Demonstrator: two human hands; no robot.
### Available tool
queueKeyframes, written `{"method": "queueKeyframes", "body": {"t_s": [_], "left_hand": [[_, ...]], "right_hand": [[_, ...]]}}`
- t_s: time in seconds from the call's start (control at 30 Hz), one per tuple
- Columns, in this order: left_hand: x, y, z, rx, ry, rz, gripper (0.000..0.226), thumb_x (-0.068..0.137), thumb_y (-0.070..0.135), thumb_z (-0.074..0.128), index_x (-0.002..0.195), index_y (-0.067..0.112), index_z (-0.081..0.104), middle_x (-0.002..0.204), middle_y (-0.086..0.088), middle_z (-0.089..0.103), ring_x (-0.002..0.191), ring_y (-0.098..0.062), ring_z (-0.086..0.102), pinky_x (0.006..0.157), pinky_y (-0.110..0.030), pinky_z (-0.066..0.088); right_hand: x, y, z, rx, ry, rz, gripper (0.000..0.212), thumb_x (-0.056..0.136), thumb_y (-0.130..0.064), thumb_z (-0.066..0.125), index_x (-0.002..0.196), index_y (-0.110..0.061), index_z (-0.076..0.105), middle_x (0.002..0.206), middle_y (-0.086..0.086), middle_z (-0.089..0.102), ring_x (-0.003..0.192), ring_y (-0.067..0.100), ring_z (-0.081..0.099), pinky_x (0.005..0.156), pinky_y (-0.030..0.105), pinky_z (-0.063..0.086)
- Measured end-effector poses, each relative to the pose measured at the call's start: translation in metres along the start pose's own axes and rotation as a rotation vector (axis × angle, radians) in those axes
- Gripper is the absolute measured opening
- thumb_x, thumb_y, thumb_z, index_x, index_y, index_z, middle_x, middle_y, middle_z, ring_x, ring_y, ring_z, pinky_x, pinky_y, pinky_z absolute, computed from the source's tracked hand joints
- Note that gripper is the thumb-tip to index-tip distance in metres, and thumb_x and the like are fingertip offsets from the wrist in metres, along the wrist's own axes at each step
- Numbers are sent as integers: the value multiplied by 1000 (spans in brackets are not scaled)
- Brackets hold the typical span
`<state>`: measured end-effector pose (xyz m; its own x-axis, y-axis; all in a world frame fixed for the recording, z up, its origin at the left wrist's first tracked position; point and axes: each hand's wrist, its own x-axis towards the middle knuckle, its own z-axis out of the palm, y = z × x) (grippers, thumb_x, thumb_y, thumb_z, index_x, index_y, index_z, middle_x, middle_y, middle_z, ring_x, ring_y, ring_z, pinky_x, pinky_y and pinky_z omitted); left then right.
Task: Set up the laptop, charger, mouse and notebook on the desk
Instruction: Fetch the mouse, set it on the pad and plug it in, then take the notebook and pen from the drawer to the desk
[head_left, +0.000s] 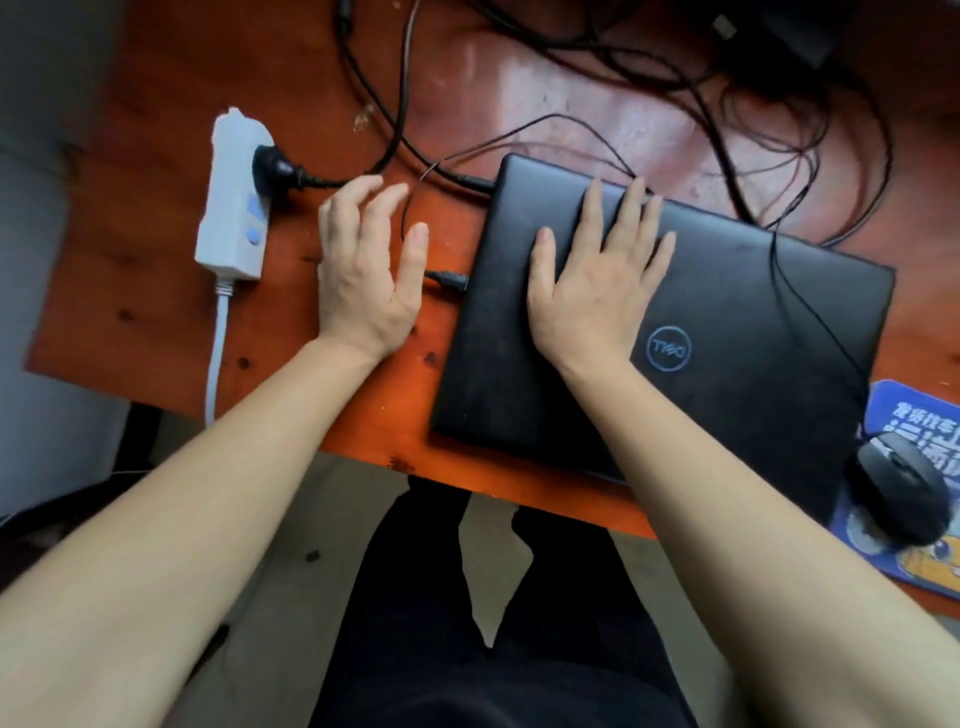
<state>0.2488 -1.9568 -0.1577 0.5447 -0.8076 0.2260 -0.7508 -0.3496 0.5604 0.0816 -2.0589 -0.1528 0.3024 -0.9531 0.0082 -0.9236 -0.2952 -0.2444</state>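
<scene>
the laptop (675, 322) lies shut and flat on the orange wooden table (156, 291), turned a little askew, its near edge close to the table's front edge. the right hand (597, 280) rests palm down on the lid, fingers spread and flat, gripping nothing. the left hand (363, 275) hovers just left of the laptop, fingers apart and loosely curled, empty, close to a small plug (449, 279) that points at the laptop's left side; whether it is seated in a port i cannot tell. a second cable (467, 182) meets the laptop's far left corner. left of the laptop a white power strip (234, 208) holds one black plug (275, 169). right of the laptop, the mouse (898, 488) sits on a blue printed mouse pad (904, 410). no notebook is in view. the laptop looks rigid, fairly heavy, with a smooth lid likely to slip under a flat palm; it seems best taken by its two side edges, or opened from the front lip while the base is steadied. the cables are limp and tangle readily, so they are better held at the plug. there are no containers here.
</scene>
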Motion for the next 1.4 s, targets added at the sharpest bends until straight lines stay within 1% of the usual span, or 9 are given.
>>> {"method": "queueKeyframes", "body": {"t_s": [0.13,0.23,0.37,0.57,0.8,1.07,1.17,1.3,1.4], "left_hand": [[-21,43,-32,12,-66,-261,48,102,42,39,135,12,55,142,-13,46,134,-26,38,109,-43,37],[-38,69,-62,102,-35,-291,52,101,48,34,137,16,53,145,-11,44,137,-26,35,107,-53,41],[-57,86,-104,320,111,-204,54,100,47,36,135,10,54,143,-18,45,135,-36,37,107,-57,38],[-82,118,-196,526,349,-305,55,100,47,37,140,11,50,148,-20,42,140,-37,33,109,-60,33],[-175,121,-339,784,612,-470,58,99,49,42,142,11,50,149,-23,40,140,-42,34,107,-64,31],[-390,102,-499,944,863,-688,59,101,51,37,144,12,47,151,-24,37,140,-43,33,107,-64,32],[-484,91,-538,996,874,-771,61,101,53,34,145,12,46,153,-24,35,141,-44,31,110,-62,29],[-630,73,-589,1058,836,-1004,62,99,54,35,147,16,43,157,-21,30,144,-41,26,111,-66,27],[-714,68,-610,995,792,-1196,66,98,57,31,148,15,41,156,-21,31,144,-41,27,109,-67,30]], "right_hand": [[4,10,-34,40,-269,-89,68,104,-50,33,160,-13,20,168,20,4,155,36,-1,124,55,3],[1,27,-69,111,-366,-160,66,104,-52,33,157,-13,26,166,20,15,153,36,11,123,54,13],[-4,32,-105,200,-296,-261,64,103,-51,37,155,-13,31,164,20,21,151,36,20,121,52,21],[-23,-46,-152,297,-205,-594,61,103,-48,42,153,-15,37,163,21,25,149,40,24,121,54,20],[-115,-150,-217,378,-112,-986,66,99,-54,47,155,-20,36,164,21,20,150,41,21,120,58,17],[-330,-288,-282,462,-7,-1385,73,98,-69,26,159,-29,19,167,18,10,154,37,10,122,55,7],[-426,-319,-279,440,-45,-1515,74,98,-70,25,160,-30,17,168,16,7,155,36,6,123,55,3],[-579,-358,-263,399,-129,-1697,75,98,-69,28,160,-29,15,168,16,4,155,36,2,123,55,2],[-668,-378,-254,378,-170,-1806,75,98,-68,30,161,-29,16,168,16,3,155,37,2,124,55,0]]}}
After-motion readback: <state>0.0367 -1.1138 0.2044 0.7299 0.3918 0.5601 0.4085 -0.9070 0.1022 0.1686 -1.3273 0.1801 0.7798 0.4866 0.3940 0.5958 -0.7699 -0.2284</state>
